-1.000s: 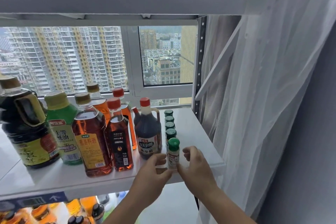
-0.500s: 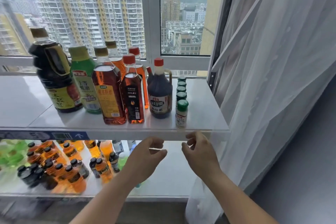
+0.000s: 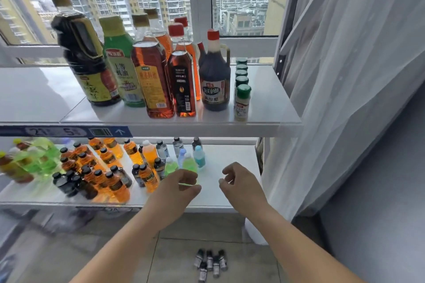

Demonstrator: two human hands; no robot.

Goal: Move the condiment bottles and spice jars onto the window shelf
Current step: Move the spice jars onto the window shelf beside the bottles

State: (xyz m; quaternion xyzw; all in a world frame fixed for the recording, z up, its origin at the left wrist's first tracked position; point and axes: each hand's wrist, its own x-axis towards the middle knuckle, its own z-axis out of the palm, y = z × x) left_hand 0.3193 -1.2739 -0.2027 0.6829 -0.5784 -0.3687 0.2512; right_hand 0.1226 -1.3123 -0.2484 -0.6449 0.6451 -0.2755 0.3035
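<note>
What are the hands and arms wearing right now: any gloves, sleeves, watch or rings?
Nothing worn shows. The left hand and right hand are bare, without gloves, and no ring shows on the fingers. Neither wrist carries a watch or band. The left forearm and right forearm are bare to the frame's edge; no sleeve is in view.

**A window shelf (image 3: 271, 103), a lower shelf (image 3: 230, 163) and the floor (image 3: 179, 243), all carrying bottles**
On the window shelf stands a dark vinegar jug (image 3: 215, 85). Just right of it a row of green-capped spice jars (image 3: 242, 101) runs front to back, and to its left stand tall bottles (image 3: 151, 80). Below the jug, small drink bottles (image 3: 108, 167) crowd the lower shelf. Lower still, small dark vials (image 3: 210, 262) cluster on the floor.
</note>
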